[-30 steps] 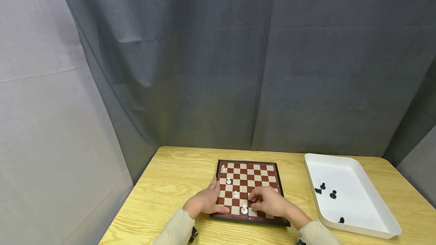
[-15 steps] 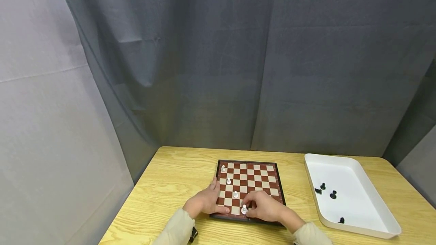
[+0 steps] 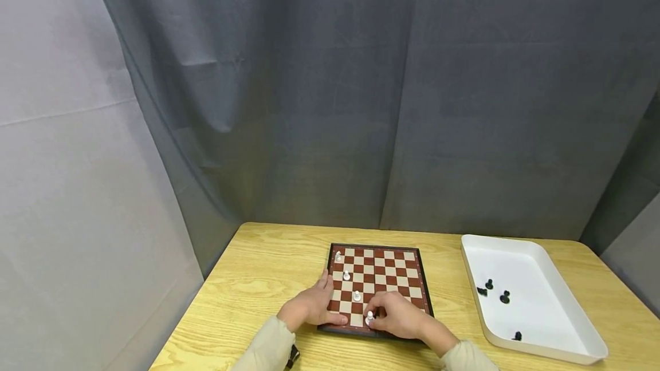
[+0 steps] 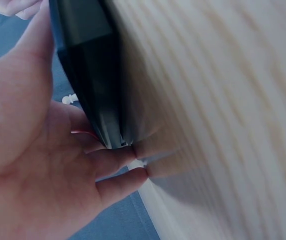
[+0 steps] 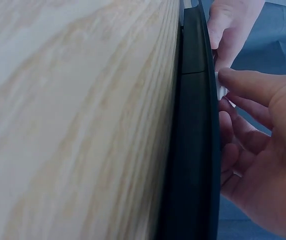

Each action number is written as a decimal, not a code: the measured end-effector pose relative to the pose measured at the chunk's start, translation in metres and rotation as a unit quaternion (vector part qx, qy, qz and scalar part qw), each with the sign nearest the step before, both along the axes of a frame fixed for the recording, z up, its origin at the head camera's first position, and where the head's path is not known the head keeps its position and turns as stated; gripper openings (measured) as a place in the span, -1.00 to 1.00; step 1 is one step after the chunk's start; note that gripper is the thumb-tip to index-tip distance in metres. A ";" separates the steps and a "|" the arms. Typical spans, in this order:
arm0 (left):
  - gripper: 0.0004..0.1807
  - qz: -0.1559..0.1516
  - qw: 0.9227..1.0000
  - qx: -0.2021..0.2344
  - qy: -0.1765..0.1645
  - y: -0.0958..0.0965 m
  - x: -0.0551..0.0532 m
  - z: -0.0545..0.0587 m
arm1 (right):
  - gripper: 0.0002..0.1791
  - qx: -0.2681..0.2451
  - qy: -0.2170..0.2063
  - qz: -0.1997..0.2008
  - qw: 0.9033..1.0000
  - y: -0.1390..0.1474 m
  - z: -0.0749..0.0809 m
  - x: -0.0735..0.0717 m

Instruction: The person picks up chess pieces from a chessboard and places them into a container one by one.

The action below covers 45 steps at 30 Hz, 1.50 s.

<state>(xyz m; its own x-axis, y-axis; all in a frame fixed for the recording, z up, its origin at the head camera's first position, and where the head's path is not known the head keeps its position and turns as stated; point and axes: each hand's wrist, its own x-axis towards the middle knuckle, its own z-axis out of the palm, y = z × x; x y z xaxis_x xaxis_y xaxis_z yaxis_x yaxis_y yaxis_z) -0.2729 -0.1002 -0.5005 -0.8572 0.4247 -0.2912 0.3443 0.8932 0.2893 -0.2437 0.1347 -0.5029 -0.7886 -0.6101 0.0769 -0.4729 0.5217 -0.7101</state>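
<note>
A red-and-cream chessboard (image 3: 394, 271) with a dark frame lies on the table in the head view. My left hand (image 3: 311, 304) rests against its left edge, thumb over the near-left corner; in the left wrist view the fingers (image 4: 120, 187) extend past the dark frame. Near the board's front edge, my right hand (image 3: 399, 315) pinches a white pawn (image 3: 369, 316) between thumb and fingers. The right wrist view shows only a sliver of the white pawn (image 5: 220, 87). Several white pieces, among them one pawn (image 3: 357, 296), stand diagonally toward the far-left corner. My right hand covers the near-right squares.
To the right stands a shallow white tray (image 3: 546, 352) holding several black chess pieces, one of them (image 3: 505, 298) near its left side. Grey curtains (image 3: 319, 130) hang behind and beside the wooden table (image 3: 273, 256).
My right hand has moved left across the board and taken the nearest white pawn between its fingers. The left hand stays at the board's left edge.
</note>
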 end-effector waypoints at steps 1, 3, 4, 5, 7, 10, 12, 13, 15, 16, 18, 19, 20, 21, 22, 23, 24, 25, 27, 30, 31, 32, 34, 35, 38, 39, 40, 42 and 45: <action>0.21 0.000 1.000 0.001 0.000 0.000 0.000 0.000 | -0.92 0.001 0.001 -0.001 1.000 0.000 0.000 0.000; 0.21 0.001 1.000 0.001 0.000 0.000 0.000 -0.001 | -0.94 -0.001 0.001 0.000 1.000 0.000 0.000 0.000; 0.21 0.002 1.000 0.001 0.000 0.000 0.000 -0.002 | -0.95 -0.001 0.000 0.000 1.000 0.000 -0.001 0.001; 0.21 0.001 1.000 0.001 0.000 0.000 0.000 -0.002 | -0.95 0.000 0.000 0.001 1.000 0.000 -0.001 0.001; 0.21 0.002 1.000 0.002 -0.001 0.000 0.000 -0.002 | -0.96 0.002 -0.002 0.000 1.000 0.000 -0.001 0.001; 0.21 0.001 1.000 0.000 0.000 0.000 0.000 -0.002 | -0.97 0.002 -0.005 0.001 1.000 0.001 -0.001 0.001; 0.21 0.001 1.000 0.000 0.001 0.000 0.000 -0.002 | -0.97 0.000 -0.003 0.002 1.000 0.001 0.000 0.001; 0.21 0.001 1.000 -0.001 0.002 0.000 0.000 -0.002 | -0.97 -0.002 -0.002 0.004 1.000 0.001 0.000 0.001; 0.21 0.000 1.000 0.000 0.003 0.000 0.000 -0.002 | -0.97 -0.005 0.002 0.006 1.000 0.002 0.001 0.001; 0.21 0.000 1.000 0.001 0.003 0.000 0.000 -0.002 | -0.96 -0.007 0.002 0.006 1.000 0.002 0.001 0.001; 0.22 0.000 1.000 0.003 0.002 0.000 0.000 -0.002 | -0.96 -0.009 0.001 0.002 1.000 0.003 0.003 0.001; 0.22 0.001 1.000 0.004 0.003 0.000 0.000 -0.002 | -0.96 -0.008 -0.001 -0.002 1.000 0.004 0.004 0.001; 0.22 0.001 1.000 0.005 0.002 0.000 0.000 -0.002 | -0.96 -0.007 -0.001 -0.006 1.000 0.005 0.005 0.001; 0.22 0.002 1.000 0.006 0.002 0.000 0.001 -0.002 | -0.96 -0.004 -0.002 -0.011 1.000 0.005 0.006 0.001; 0.22 0.003 1.000 0.005 0.002 0.000 0.000 -0.002 | -0.97 -0.003 -0.003 -0.015 1.000 0.006 0.007 0.001; 0.22 0.003 1.000 0.004 0.003 0.000 0.001 -0.002 | -0.96 -0.002 -0.005 -0.020 1.000 0.007 0.007 0.001; 0.22 0.003 1.000 0.004 0.003 0.000 0.001 -0.002 | -0.96 0.000 -0.003 -0.024 1.000 0.008 0.008 0.001; 0.21 0.003 1.000 0.003 0.002 0.000 0.000 -0.003 | -0.96 0.001 -0.003 -0.028 1.000 0.010 0.009 0.001; 0.21 0.001 1.000 0.001 0.002 0.000 0.001 -0.003 | -0.95 0.003 0.000 -0.033 0.999 0.014 0.010 0.002; 0.19 0.000 1.000 -0.001 -0.001 0.000 0.001 -0.003 | -0.94 0.008 0.010 -0.041 0.999 0.022 0.013 0.002; 0.19 0.000 1.000 -0.001 -0.001 0.000 0.001 -0.003 | -0.93 0.009 0.014 -0.043 0.999 0.025 0.014 0.002; 0.19 0.001 1.000 0.000 -0.002 0.000 0.001 -0.003 | -0.93 0.009 0.018 -0.043 0.999 0.028 0.015 0.002; 0.19 0.001 1.000 0.000 -0.002 0.000 0.001 -0.003 | -0.92 0.007 0.022 -0.042 0.999 0.035 0.018 0.002; 0.19 0.001 1.000 0.002 -0.002 0.000 0.001 -0.003 | -0.92 0.007 0.025 -0.042 0.999 0.039 0.019 0.002; 0.19 -0.004 1.000 -0.002 0.001 0.000 0.001 -0.002 | -0.92 0.007 0.035 -0.044 0.998 0.049 0.022 0.001; 0.19 -0.004 1.000 -0.002 0.002 -0.001 0.000 -0.001 | -0.92 0.008 0.038 -0.046 0.998 0.052 0.023 0.000; 0.18 -0.005 1.000 -0.001 0.002 0.000 0.000 -0.001 | -0.92 0.010 0.041 -0.050 0.998 0.055 0.023 0.000; 0.18 -0.006 1.000 -0.002 0.002 0.000 0.000 0.000 | -0.93 0.011 0.043 -0.056 0.997 0.062 0.025 -0.001; 0.17 -0.008 1.000 0.000 0.000 0.000 0.000 0.001 | -0.93 0.004 0.050 -0.062 0.997 0.072 0.027 -0.002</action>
